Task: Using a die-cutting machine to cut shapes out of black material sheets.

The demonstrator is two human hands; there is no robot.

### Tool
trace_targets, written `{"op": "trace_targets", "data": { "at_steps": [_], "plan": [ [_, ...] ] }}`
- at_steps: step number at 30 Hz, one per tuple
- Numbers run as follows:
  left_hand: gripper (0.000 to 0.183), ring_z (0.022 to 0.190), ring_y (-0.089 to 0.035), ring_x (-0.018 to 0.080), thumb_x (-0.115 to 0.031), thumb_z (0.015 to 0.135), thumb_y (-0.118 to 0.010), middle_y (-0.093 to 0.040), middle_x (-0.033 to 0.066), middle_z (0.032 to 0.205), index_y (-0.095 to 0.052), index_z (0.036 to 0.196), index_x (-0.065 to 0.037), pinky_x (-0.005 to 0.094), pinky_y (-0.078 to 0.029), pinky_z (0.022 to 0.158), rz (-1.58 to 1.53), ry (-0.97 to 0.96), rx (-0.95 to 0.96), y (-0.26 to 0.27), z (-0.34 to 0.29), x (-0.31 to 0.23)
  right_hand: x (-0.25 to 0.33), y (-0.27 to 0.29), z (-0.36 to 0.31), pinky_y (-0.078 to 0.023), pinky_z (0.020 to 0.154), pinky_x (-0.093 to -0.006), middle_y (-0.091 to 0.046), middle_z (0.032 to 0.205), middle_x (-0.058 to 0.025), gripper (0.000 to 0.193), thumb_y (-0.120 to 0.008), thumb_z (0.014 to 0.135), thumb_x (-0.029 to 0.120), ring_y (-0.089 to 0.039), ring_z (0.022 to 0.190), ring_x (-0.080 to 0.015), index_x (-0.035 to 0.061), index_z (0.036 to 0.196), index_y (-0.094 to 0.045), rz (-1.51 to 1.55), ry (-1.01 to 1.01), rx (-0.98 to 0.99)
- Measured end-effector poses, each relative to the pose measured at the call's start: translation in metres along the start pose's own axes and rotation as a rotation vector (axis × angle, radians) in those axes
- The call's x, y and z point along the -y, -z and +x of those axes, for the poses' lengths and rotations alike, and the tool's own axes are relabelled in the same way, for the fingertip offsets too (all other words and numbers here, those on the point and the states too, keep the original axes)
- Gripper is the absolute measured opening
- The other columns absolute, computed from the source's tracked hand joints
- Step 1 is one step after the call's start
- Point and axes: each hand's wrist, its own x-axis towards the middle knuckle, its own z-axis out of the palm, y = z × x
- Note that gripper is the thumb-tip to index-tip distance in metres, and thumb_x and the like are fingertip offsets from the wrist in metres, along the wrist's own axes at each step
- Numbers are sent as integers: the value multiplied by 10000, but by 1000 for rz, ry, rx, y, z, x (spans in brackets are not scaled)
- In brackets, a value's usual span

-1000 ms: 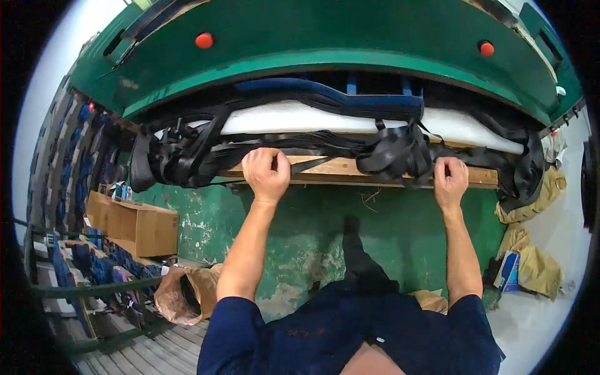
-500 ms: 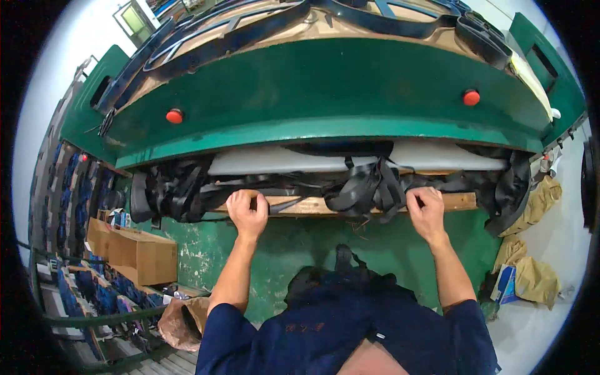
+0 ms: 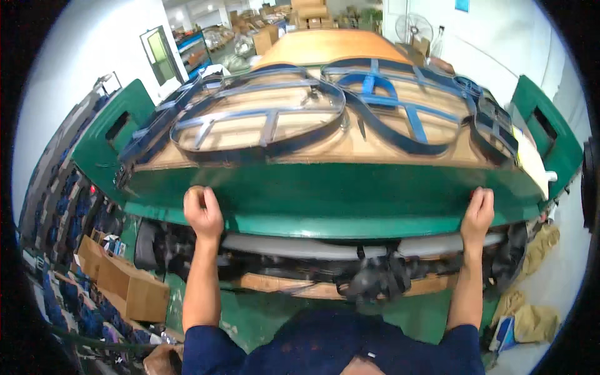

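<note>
Both my fists are up against the front face of a green machine (image 3: pixel 350 194), wide apart. My left hand (image 3: pixel 204 215) is closed, thumb and fingers curled, over the place of the left red push button, which it hides. Around the right push button my right hand (image 3: pixel 479 215) is closed too, with only a speck of red beside its fingers. Above the face, curved dark steel cutting dies (image 3: pixel 256 150) with blue cross-braces lie on a tan board (image 3: pixel 356 147). They look smeared by motion.
Beneath the machine's lip, black straps (image 3: pixel 375 275) hang tangled over a wooden bar (image 3: pixel 281 286). An open cardboard box (image 3: pixel 147 297) stands at the left, near racks of dies (image 3: pixel 62 231). Tan sacks (image 3: pixel 537 328) lie at the right. Behind are an orange surface (image 3: pixel 331 47) and a fan (image 3: pixel 414 28).
My hands have risen from the strap-covered bar and spread apart to the green front where the red buttons are. The view has tilted up, showing more of the dies and the room.
</note>
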Motion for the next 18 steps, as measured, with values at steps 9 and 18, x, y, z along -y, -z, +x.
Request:
{"op": "trace_targets", "data": {
  "at_steps": [9,18],
  "plan": [
    [149,596,-430,314,-28,840,-563,-446,125,652,-475,720,-23,419,-339,546,94,-102,-50,-14,3,-1,-6,-14,7,-369,627,-313,-384,727,-73,266,-438,1040,109,-365,676,-171,6,799,-400,-44,11,-95],
    [130,597,-428,324,-28,814,-544,-449,134,663,-466,710,-22,422,-338,541,121,-114,-27,-15,3,-1,-18,-15,6,-350,599,-313,-374,721,-50,257,-439,1026,104,-357,665,-152,8,788,-413,-58,0,-128]
  ]
}}
